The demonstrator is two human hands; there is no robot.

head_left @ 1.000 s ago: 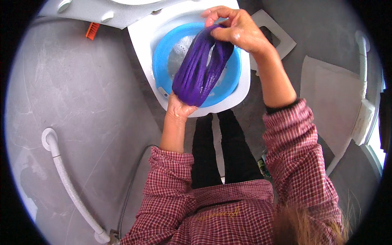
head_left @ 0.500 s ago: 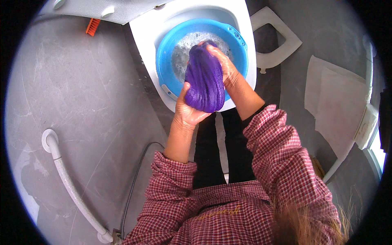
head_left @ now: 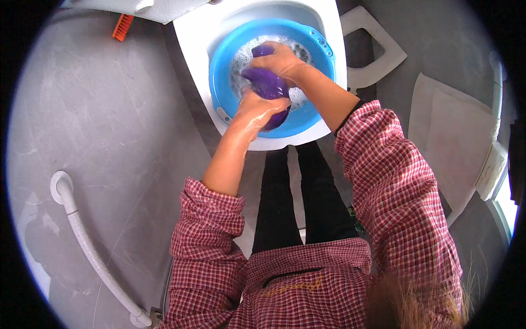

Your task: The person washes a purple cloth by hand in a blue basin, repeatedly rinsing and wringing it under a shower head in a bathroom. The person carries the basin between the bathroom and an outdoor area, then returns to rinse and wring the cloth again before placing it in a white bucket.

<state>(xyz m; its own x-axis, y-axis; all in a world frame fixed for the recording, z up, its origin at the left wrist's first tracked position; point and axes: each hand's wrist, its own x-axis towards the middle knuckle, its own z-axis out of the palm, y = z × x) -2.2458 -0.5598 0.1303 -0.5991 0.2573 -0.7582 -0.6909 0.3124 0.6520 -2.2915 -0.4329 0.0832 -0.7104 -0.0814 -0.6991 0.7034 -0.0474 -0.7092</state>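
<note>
A wet purple cloth (head_left: 265,82) is bunched between my two hands, low over a round blue basin (head_left: 218,74). My left hand (head_left: 255,107) is wrapped round its near end, thumb across the top. Around the far end closes my right hand (head_left: 278,59), with a bit of purple poking out past the fingers. Soapy water with white foam (head_left: 239,64) shows in the basin around the cloth. How deep the cloth's underside reaches is hidden by my hands.
The basin sits in a white sink (head_left: 192,60). An orange brush (head_left: 122,27) is at the upper left, and a white grab bar (head_left: 90,249) curves along the left wall. To the right are a white seat-like frame (head_left: 392,55) and a hanging white cloth (head_left: 449,126).
Both hands have lowered the purple cloth into the basin area. Stretched long and smooth before, it is now gathered into a shorter bunch. My right hand has turned over its top.
</note>
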